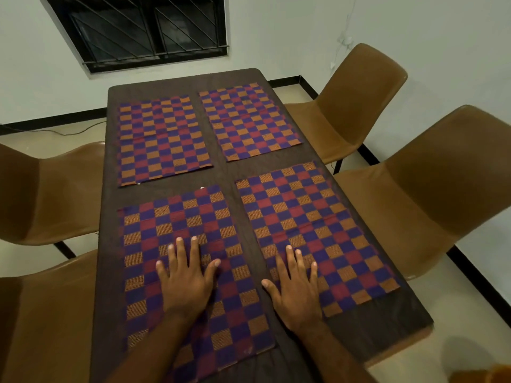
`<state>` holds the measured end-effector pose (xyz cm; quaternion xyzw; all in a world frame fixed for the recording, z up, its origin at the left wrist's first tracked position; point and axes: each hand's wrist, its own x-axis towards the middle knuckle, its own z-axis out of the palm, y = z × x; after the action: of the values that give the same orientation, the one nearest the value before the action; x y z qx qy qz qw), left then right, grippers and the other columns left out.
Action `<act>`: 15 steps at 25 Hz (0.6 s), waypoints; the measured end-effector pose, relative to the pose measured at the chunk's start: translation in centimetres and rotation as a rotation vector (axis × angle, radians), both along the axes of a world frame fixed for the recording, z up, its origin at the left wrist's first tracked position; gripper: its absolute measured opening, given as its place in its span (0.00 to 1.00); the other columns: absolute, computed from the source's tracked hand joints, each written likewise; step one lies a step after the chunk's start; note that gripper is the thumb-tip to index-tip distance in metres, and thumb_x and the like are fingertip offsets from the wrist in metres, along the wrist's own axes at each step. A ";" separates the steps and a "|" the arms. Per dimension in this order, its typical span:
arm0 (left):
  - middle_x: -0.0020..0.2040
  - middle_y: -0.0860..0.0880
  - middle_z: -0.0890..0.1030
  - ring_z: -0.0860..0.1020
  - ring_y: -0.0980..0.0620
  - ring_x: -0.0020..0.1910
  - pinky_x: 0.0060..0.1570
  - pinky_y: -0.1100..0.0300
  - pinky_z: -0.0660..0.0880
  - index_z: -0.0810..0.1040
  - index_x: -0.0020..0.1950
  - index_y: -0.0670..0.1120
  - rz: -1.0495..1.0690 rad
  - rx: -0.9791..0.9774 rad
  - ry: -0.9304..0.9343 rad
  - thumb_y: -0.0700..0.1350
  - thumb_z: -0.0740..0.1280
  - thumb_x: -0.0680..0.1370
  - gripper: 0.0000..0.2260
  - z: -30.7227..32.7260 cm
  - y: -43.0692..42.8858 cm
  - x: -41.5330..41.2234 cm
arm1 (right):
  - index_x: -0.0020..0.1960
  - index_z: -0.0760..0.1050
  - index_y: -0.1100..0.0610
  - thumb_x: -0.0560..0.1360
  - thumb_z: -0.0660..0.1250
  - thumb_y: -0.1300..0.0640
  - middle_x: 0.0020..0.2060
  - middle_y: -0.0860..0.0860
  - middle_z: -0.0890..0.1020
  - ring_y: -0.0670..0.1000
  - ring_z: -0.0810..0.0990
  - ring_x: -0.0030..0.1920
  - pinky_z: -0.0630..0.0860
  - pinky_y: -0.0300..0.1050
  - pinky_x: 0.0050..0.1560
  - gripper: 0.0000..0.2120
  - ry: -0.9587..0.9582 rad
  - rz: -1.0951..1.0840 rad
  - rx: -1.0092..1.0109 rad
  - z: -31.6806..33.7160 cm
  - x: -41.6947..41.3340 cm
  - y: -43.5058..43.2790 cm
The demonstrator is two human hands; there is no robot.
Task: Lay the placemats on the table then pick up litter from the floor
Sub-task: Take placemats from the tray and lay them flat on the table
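Both hands flat, fingers spread, on the near placemats.
Left hand (185,283) presses the near-left placemat (190,272), right hand (297,290) the near-right placemat (318,233); two more lie beyond on the dark table (224,172), brown chairs (359,103) around.

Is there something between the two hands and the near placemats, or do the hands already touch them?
Nothing visible is between them. The left hand lies flat on the near left placemat, and the right hand lies flat on the near right placemat.

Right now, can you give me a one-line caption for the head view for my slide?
Four checkered placemats laid on the dark table, left hand and right hand pressed flat on the near two.
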<state>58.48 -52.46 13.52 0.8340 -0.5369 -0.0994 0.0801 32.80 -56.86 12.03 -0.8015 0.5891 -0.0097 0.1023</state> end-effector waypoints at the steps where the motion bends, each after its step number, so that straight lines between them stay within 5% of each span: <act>1: 0.83 0.44 0.50 0.48 0.41 0.81 0.75 0.33 0.48 0.48 0.83 0.53 0.008 0.023 -0.001 0.71 0.43 0.79 0.36 -0.1 1.3 -0.3 | 0.80 0.60 0.51 0.81 0.45 0.29 0.82 0.52 0.51 0.56 0.47 0.82 0.44 0.66 0.76 0.37 0.013 0.000 0.002 0.0 -0.4 0.6; 9: 0.83 0.48 0.43 0.41 0.45 0.81 0.75 0.31 0.41 0.44 0.82 0.58 0.011 0.096 -0.012 0.74 0.42 0.77 0.37 -1.6 3.7 0.4 | 0.80 0.58 0.49 0.81 0.44 0.29 0.82 0.54 0.50 0.58 0.46 0.82 0.46 0.70 0.77 0.36 0.002 0.014 -0.010 -0.4 -0.8 1.6; 15: 0.83 0.46 0.46 0.45 0.42 0.82 0.75 0.30 0.45 0.44 0.82 0.56 0.014 0.046 0.003 0.72 0.43 0.79 0.35 -0.9 4.0 -0.4 | 0.81 0.55 0.49 0.80 0.41 0.28 0.82 0.55 0.49 0.58 0.44 0.81 0.42 0.70 0.77 0.38 -0.006 0.005 0.003 0.0 -1.0 1.7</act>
<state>58.04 -48.49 12.66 0.8392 -0.5284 -0.1125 0.0623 31.81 -55.17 12.06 -0.8028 0.5868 -0.0110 0.1050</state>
